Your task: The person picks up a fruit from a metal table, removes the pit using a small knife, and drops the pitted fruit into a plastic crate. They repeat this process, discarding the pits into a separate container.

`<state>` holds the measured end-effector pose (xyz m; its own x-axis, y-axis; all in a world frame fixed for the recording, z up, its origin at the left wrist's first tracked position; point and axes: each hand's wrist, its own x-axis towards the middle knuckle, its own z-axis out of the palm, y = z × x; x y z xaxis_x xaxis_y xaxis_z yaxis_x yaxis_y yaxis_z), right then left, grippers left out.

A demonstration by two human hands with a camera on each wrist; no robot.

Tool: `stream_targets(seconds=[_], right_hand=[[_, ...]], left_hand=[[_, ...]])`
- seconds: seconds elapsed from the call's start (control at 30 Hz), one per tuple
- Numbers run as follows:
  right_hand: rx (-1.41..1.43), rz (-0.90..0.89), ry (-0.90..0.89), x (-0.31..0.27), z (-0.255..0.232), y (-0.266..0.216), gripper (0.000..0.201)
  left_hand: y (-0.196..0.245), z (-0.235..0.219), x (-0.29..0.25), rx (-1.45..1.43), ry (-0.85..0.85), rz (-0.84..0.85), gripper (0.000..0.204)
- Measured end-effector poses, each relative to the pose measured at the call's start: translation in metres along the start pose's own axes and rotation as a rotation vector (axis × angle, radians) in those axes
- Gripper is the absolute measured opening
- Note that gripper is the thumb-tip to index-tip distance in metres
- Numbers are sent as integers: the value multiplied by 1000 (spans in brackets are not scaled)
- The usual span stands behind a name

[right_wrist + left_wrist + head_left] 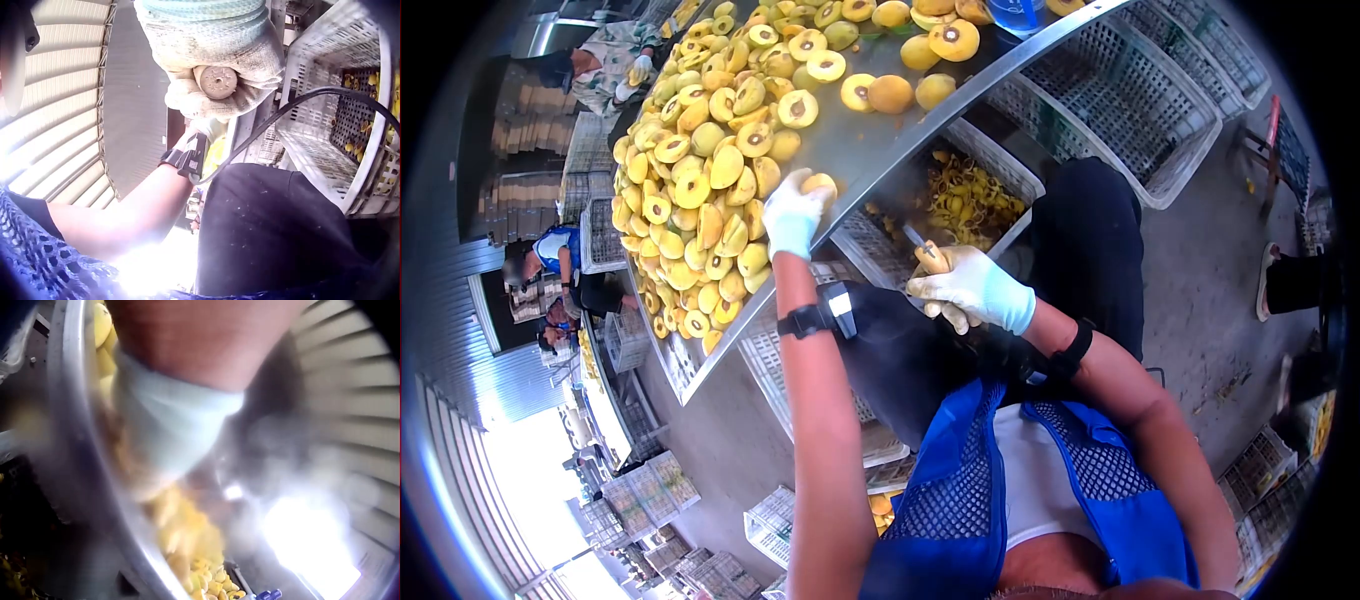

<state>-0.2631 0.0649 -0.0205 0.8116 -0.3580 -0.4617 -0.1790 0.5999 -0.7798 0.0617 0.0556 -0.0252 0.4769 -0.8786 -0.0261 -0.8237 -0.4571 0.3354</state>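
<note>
In the head view my gloved left hand [793,212] is at the metal table's near edge, its fingers around a yellow peach half [821,184]. Beside it lies a big heap of halved yellow peaches [700,190], many with the cut face and brown pit area up. My gloved right hand [972,288] grips the wooden handle [934,259] of a small tool with a short metal blade [913,236], held over my lap. From the right wrist view, the handle's round end [219,82] pokes out of the curled glove. The left wrist view is blurred; its glove cuff [175,419] hides the fingers.
The metal table's raised rim [960,105] runs between me and the peaches. Below it, a white crate [1025,185] contains yellow peel scraps. More plastic crates [1140,110] stand to the right. Several people work at the far left. A blue container [1018,14] sits on the table.
</note>
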Motion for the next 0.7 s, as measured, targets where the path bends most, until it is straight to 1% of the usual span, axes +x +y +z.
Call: stream_targets(seconds=[0.03,0.1,0.13,0.17,0.2,0.27,0.3,0.33,0.4,0.43,0.47,0.53,0.57,0.67,0.7], right_hand=[[-9,3,5,0,0,-2,27],[-21,12,14,0,2,-4,26],[-25,-19,19,-1,3,-5,25],[-32,-46,23,-1,3,-5,25],[-38,-70,24,-2,6,-4,24],[-27,-84,24,-1,9,-3,24],[-21,-92,29,-1,11,-3,23],[-12,-95,36,-1,12,-2,23],[3,-101,55,-3,14,-1,23],[-12,-87,68,-3,14,-2,24],[-16,-92,77,-3,15,-1,24],[-24,-105,92,-2,16,3,25],[0,-140,87,1,15,11,26],[-171,-231,157,6,14,16,27],[-235,-299,175,7,14,16,28]], left_hand=[[-3,1,-7,-277,74,11,50],[-11,6,-27,-867,161,163,44],[8,-3,-45,-1341,95,-21,41],[13,-8,-54,-1589,77,-71,48],[22,-11,-67,-1764,77,-119,54],[29,-6,-85,-1944,-105,27,64],[43,-3,-94,-1937,-58,-57,70],[55,0,-101,-1908,-31,-150,65],[61,17,-110,-1979,-25,-244,67],[68,23,-115,-1920,-6,-212,62],[72,33,-119,-1932,9,-151,58],[81,39,-125,-1950,27,-221,55],[86,40,-127,-1964,34,-253,55],[89,49,-131,-1801,113,-173,56],[91,50,-132,-1784,115,-132,57]])
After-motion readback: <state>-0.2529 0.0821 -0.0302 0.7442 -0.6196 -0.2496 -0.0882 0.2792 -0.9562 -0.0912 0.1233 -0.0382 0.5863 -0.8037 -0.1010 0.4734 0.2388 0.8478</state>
